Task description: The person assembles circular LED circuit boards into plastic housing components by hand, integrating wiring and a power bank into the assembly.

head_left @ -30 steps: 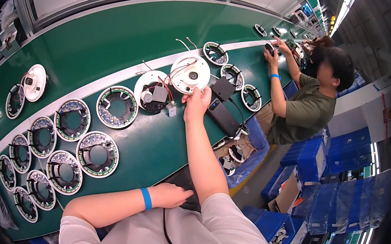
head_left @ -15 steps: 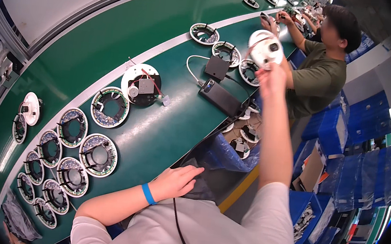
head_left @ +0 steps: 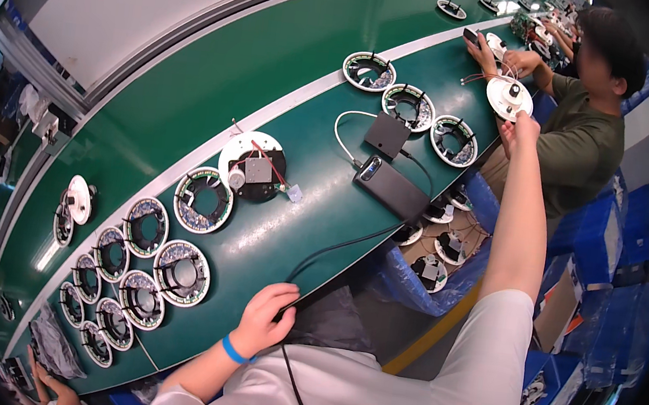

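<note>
My right hand (head_left: 520, 134), arm stretched out to the far right, grips the lower rim of a white round housing (head_left: 504, 100). A black round part sits on the housing's face, and thin red and white wires trail from its far side. At the bench's near edge, my left hand (head_left: 266, 319), with a blue wristband, has its fingers curled around a black cable (head_left: 327, 251). That cable runs over the bench toward a black power bank (head_left: 391, 189). A flat black box (head_left: 386, 135) lies beside the power bank, joined to it by short cables.
Several white rings with circuit boards (head_left: 182, 273) cover the green bench's left part. Nearby lies a white disc with a grey box and wires (head_left: 258, 171). More rings (head_left: 454, 141) lie near the co-worker (head_left: 579, 143). A blue-lined bin with parts (head_left: 447, 248) stands below the edge.
My right hand has carried the white housing farther right, beside the co-worker. My left hand's fingers, stretched out before, are now curled around the black cable at the bench edge. The view has shifted.
</note>
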Available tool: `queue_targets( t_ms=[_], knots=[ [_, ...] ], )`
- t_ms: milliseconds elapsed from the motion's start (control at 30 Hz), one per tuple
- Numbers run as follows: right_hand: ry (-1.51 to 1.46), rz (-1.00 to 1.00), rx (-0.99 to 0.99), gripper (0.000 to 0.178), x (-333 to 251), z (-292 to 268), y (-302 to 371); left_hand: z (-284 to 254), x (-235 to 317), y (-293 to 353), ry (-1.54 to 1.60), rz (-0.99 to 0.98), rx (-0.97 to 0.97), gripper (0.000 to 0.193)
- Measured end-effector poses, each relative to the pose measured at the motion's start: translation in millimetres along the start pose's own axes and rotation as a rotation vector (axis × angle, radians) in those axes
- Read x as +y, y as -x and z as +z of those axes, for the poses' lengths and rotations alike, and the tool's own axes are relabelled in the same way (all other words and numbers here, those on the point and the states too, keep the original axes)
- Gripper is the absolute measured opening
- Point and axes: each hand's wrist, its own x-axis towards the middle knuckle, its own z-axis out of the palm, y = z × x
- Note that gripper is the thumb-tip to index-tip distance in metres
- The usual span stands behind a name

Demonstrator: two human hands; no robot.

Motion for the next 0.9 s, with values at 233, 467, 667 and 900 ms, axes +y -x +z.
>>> queue_targets(
  t_ms=[233, 467, 667, 900],
  knots=[
    [-0.01, -0.048, -0.02, 0.037, 8.5, 14.1, -27.7, -28.6, -3.1, 43.1, -0.006, -0.139, 0.011, 0.037],
    [0.065, -0.202, 0.009, 0.091, -40.9, 5.6, -37.8, -24.5, -5.1, 26.8, 0.064, -0.232, 0.054, 0.045],
    [0.043, -0.264, -0.022, 0.052, -92.7, 10.4, -42.7, -29.0, -8.7, 19.2, 0.054, -0.221, 0.054, 0.045],
    [0.075, -0.076, -0.011, 0.024, -59.0, -16.1, -86.4, -28.4, -7.7, 20.9, 0.075, -0.181, 0.067, 0.04]
  ],
)
